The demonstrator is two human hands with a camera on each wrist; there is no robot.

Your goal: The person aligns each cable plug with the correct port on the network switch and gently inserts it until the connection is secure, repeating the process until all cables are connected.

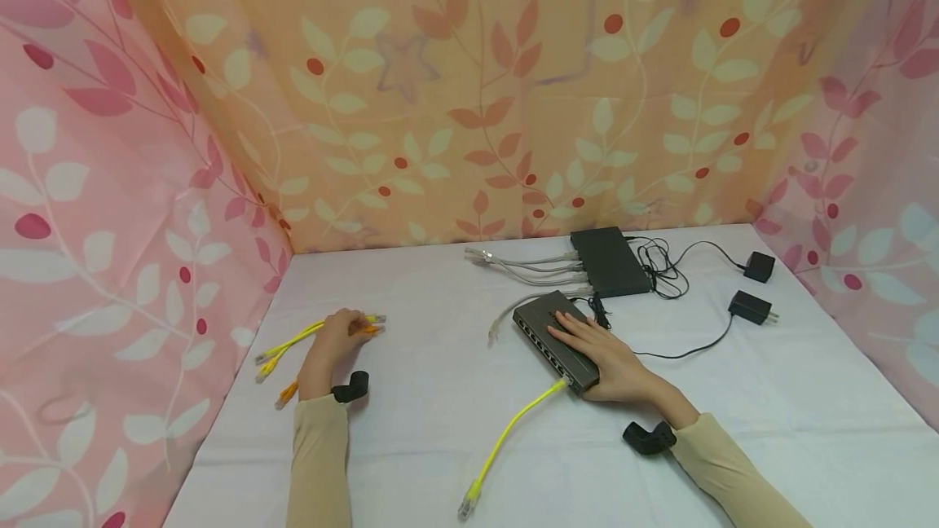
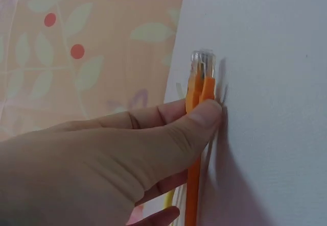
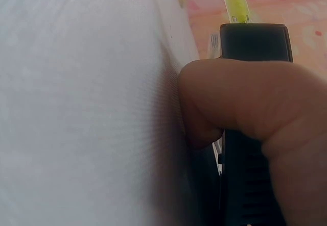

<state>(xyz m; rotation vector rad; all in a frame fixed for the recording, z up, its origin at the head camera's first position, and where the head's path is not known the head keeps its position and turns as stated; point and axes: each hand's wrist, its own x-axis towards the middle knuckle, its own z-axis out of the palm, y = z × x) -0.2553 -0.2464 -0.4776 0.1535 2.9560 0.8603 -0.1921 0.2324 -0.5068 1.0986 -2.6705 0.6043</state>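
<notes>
My left hand [image 1: 337, 341] pinches an orange network cable [image 2: 192, 195] between thumb and fingers, just behind its clear plug [image 2: 203, 63]. Beside it, yellow network cables [image 1: 293, 341] lie on the table, partly hidden by that hand. My right hand [image 1: 605, 357] rests on a dark network switch [image 1: 539, 312], its fingers stretched over the top. In the right wrist view the bent thumb [image 3: 225, 93] lies against the switch's side. A yellow-green network cable [image 1: 513, 426] is plugged into the near end of the port row; its other plug lies loose toward the table's front.
Behind the switch lies a second black network box [image 1: 610, 261] with several grey cables [image 1: 539, 266] at its left side. Two black power adapters [image 1: 759, 267] with thin cords sit at the right. Patterned cloth [image 1: 469, 88] encloses the white table [image 1: 418, 430] at the back and sides.
</notes>
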